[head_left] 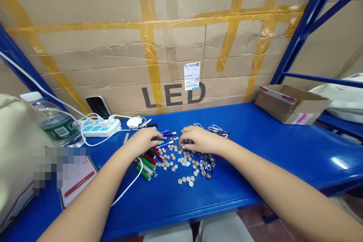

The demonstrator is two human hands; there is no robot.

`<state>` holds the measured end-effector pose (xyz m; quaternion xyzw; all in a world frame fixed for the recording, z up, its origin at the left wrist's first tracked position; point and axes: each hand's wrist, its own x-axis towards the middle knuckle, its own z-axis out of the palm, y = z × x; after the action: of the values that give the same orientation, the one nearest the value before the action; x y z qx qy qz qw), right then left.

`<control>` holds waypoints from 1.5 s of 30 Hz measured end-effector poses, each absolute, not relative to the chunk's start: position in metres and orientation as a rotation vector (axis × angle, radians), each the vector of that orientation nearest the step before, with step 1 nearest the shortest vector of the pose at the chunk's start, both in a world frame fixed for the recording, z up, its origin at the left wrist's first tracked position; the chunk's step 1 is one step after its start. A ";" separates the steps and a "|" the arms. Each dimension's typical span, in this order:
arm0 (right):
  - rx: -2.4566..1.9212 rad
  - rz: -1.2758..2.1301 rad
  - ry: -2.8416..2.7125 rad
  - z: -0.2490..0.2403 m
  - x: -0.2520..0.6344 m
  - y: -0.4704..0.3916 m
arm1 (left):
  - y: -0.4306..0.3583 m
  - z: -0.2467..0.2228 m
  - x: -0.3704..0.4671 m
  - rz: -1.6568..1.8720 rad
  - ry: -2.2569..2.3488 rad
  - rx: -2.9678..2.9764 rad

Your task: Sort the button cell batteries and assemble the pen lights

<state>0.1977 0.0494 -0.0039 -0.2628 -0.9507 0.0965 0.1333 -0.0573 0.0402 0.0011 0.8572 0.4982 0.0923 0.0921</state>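
1. Blue metal bench (255, 147): you work at its middle, both forearms laid flat, which steadies fine finger work.
2. Your left hand (144, 140) curls over the small coloured torches (147, 162), fingers bent; whether it grips one I cannot tell.
3. Your right hand (197, 140) rests, fingers narrowed, on the far edge of the button cells (181, 159), apparently pinching at them.
4. The cells lie scattered flat between both hands, so each is easy to pick singly.
5. Key clips (217, 128) sit just behind your right hand.
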 end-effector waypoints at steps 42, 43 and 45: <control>-0.602 0.236 -2.314 -0.001 0.183 0.038 | 0.010 0.009 -0.017 0.784 1.258 2.554; -0.606 0.224 -2.320 -0.001 0.184 0.038 | 0.010 0.009 -0.017 0.783 1.261 2.546; -0.618 0.204 -2.335 0.000 0.185 0.038 | 0.011 0.009 -0.017 0.784 1.271 2.529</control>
<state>0.1846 0.0381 0.0003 -0.2389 -0.9019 0.0789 0.3510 -0.0172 0.0108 0.0094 0.8567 0.4305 0.2654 0.1020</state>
